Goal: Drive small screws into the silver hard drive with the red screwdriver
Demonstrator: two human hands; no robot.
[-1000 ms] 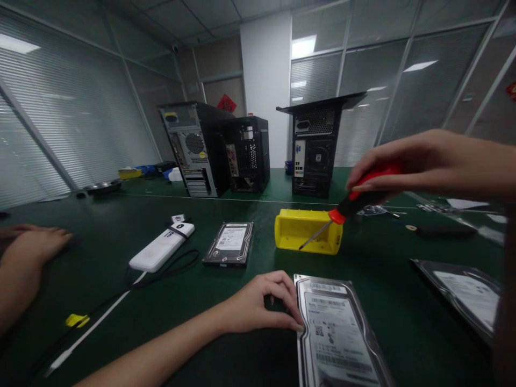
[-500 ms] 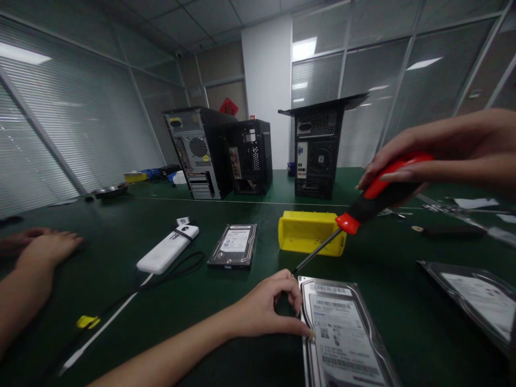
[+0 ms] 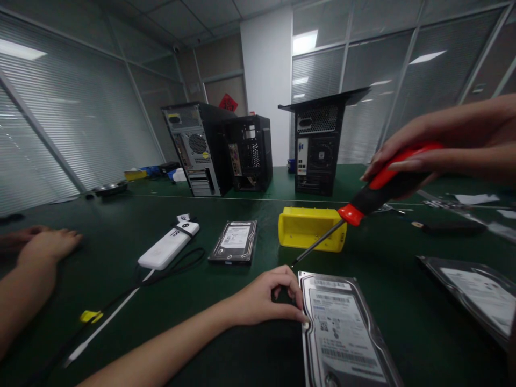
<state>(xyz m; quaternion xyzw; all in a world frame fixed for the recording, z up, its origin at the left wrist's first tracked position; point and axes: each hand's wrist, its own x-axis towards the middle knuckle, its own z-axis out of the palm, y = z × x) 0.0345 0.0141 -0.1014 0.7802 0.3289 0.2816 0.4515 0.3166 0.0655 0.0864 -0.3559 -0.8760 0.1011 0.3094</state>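
A silver hard drive (image 3: 338,333) with a white label lies flat on the table in front of me. My left hand (image 3: 270,295) is at its left edge, thumb against the rim and the other fingers curled beside the far left corner. In my right hand (image 3: 435,142) is a red and black screwdriver (image 3: 373,191), held by the handle and slanting down to the left. Its tip comes down by my left fingertips, just outside the drive's corner. Whether a small screw is there, I cannot tell.
Beyond the drive stands a yellow bin (image 3: 308,231). A second hard drive (image 3: 234,242) and a white power bank (image 3: 169,247) with cables lie left; another drive (image 3: 475,290) lies right. Computer cases (image 3: 318,145) stand behind. Another person's hand (image 3: 44,247) rests at far left.
The screwdriver handle has shifted slightly right with my right hand, its tip staying near the same corner. My left thumb has slid a little along the drive's edge, away from me.
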